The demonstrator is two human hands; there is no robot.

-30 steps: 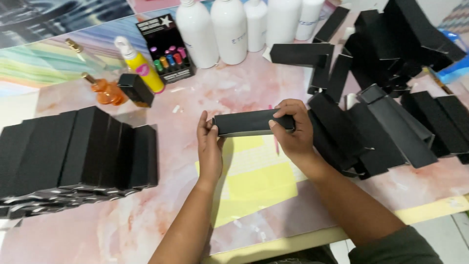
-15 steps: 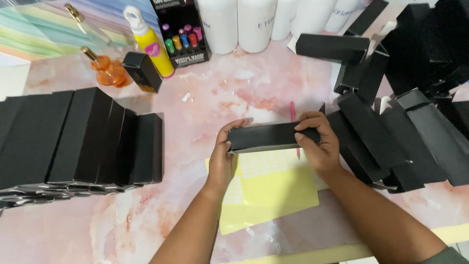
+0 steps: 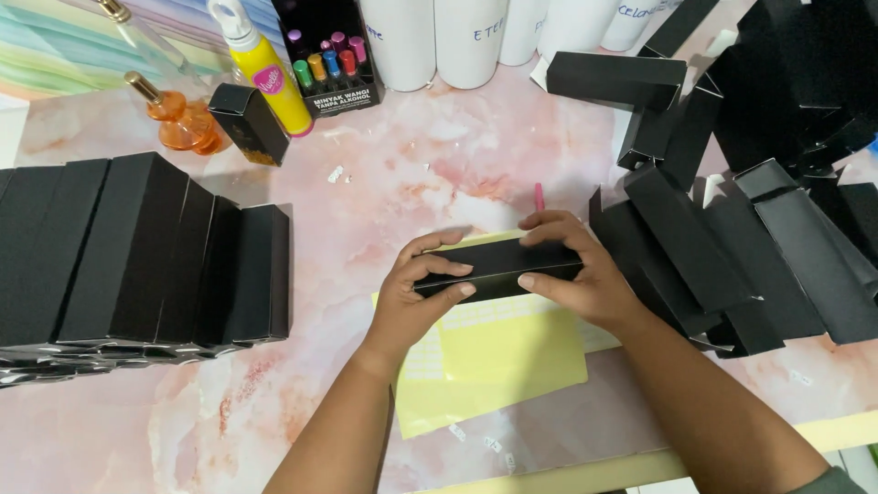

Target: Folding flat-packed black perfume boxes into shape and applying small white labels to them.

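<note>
Marble table (image 3: 476,174): both hands grip closed black box (image 3: 498,267).

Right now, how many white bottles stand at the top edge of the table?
4, in a row at the top edge: first white bottle, second, third, fourth. Another narrow one may hide between the second and third.

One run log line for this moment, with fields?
left hand: holds box | right hand: holds box | under: yellow sheet | left side: box row
</note>
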